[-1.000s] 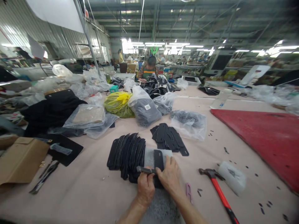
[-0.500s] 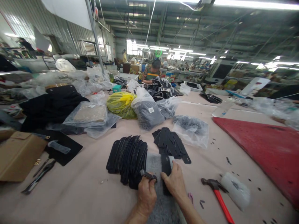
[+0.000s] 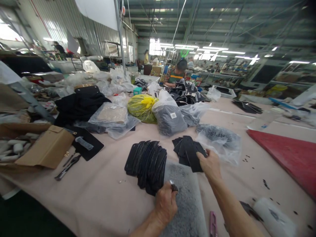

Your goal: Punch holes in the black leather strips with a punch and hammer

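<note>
My left hand is closed around a small dark metal tool, its shiny end showing above the fist; the exact kind is hard to make out. That fist rests over the left side of a grey speckled board. Beside it leans a thick row of black flat strips. My right hand reaches past the board and pinches the right edge of a black strip. This strip lies on a loose pile of similar black pieces.
A pink-handled tool lies right of the board. The hammer's dark head shows beyond my right forearm, near a white plastic-wrapped bundle. Bagged goods stand behind, a red sheet right, an open carton left. Another person sits opposite.
My right hand has moved away from the board to the loose pile, and the strip that lay on the board is gone from it. My left hand keeps the metal tool. The view has turned left.
</note>
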Tool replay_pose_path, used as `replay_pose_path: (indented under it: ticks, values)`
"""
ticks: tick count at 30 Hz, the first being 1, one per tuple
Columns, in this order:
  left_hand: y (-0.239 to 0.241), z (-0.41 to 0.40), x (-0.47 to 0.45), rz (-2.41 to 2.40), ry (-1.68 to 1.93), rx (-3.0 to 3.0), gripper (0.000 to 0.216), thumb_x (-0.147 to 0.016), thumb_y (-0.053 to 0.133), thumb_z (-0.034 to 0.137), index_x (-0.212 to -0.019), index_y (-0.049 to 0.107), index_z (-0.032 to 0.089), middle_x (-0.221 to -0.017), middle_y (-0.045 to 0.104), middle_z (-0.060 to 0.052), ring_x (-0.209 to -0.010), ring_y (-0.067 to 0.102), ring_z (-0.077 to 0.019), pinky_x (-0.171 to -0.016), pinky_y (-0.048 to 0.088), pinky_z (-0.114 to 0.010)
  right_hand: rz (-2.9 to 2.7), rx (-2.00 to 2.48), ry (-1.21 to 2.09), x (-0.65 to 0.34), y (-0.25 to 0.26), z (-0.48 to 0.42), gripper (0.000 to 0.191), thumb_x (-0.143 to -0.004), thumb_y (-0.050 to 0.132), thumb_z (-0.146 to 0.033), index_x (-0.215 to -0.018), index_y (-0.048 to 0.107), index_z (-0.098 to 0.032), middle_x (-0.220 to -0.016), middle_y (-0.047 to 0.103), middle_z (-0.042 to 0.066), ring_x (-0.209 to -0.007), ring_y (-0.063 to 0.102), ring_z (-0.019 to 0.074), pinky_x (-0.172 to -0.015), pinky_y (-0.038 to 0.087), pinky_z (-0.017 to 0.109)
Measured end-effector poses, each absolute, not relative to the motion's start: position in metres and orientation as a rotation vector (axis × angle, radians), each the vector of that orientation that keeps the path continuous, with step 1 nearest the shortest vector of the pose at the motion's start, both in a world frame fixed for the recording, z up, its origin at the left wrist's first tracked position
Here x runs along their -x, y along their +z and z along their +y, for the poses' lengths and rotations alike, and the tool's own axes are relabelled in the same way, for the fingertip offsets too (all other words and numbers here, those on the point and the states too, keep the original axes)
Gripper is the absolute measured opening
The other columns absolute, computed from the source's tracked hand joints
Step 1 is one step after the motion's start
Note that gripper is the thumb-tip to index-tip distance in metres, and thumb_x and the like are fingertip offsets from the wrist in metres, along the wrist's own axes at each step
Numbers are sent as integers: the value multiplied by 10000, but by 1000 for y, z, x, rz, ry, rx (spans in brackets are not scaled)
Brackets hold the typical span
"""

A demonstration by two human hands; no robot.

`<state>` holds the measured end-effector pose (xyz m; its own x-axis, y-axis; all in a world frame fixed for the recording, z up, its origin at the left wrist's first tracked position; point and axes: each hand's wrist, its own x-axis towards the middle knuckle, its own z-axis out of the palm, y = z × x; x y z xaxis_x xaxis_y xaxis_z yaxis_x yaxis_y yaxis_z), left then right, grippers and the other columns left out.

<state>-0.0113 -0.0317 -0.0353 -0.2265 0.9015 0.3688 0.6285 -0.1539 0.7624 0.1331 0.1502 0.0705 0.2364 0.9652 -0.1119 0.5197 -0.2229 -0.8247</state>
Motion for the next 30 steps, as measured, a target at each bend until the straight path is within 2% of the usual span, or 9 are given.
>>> replay_pose_path:
  ticks: [3,5,6,12,16,20,23,26,30]
  values:
    - [-34,-32,11,1776,1343,-1810,168,-860,412,147,-897,568,197,-796,665,-87,-747,660,-234,-665,513,-320,-1441,1814,1045,-89,68,158,419,-786,614,-370,-1109,619,-103,-1008,685,123,-793,648,191,-631,479,269]
    - [-33,-32,12,1745,1364,-1846,169,-879,391,162,-891,554,206,-788,658,-79,-733,651,-227,-646,499,-316,-1479,1808,1257,-56,56,150,293,-833,628,-371,-965,650,-110,-842,678,65,-666,626,152,-590,486,266]
    - [-33,-32,12,1736,1374,-1854,168,-885,384,166,-887,546,209,-785,655,-76,-727,648,-223,-642,493,-312,-1481,1814,1348,-42,48,145,275,-864,623,-374,-958,643,-116,-833,666,45,-659,618,138,-598,500,270]
    - [-35,-31,11,1745,1394,-1861,137,-881,389,171,-873,519,213,-751,634,-65,-699,639,-211,-604,465,-297,-1368,1840,1601,0,12,130,308,-927,588,-364,-1148,586,-150,-1101,620,67,-906,628,175,-772,551,362]
    - [-36,-30,11,1763,1433,-1871,141,-874,389,161,-891,522,202,-755,634,-61,-698,638,-203,-610,474,-287,-1290,1804,1580,-15,6,138,342,-925,588,-367,-1194,569,-156,-1172,599,83,-973,617,199,-819,542,392]
    - [-36,-30,11,1778,1395,-1887,160,-888,389,172,-910,546,194,-781,652,-68,-721,652,-211,-639,501,-295,-1261,1770,1473,-61,16,145,317,-931,580,-363,-1177,572,-163,-1132,610,68,-924,624,180,-781,551,369]
    - [-36,-30,12,1796,1382,-1907,188,-898,385,176,-894,573,188,-775,663,-77,-726,664,-220,-652,520,-305,-1246,1787,1345,-107,28,143,278,-938,568,-373,-1103,587,-149,-990,628,38,-771,617,131,-664,544,294]
    - [-36,-28,13,1781,1398,-1916,198,-895,406,169,-873,602,179,-793,682,-89,-753,680,-228,-688,540,-318,-1241,1835,1215,-147,35,130,233,-934,570,-370,-960,594,-140,-788,596,-18,-584,542,78,-533,478,220]
    - [-35,-23,17,1781,1441,-1865,182,-884,451,167,-845,629,171,-795,704,-90,-750,692,-231,-692,552,-320,-1304,1865,1127,-174,32,99,118,-882,540,-225,-793,566,-151,-559,484,-72,-461,471,83,-442,380,200]
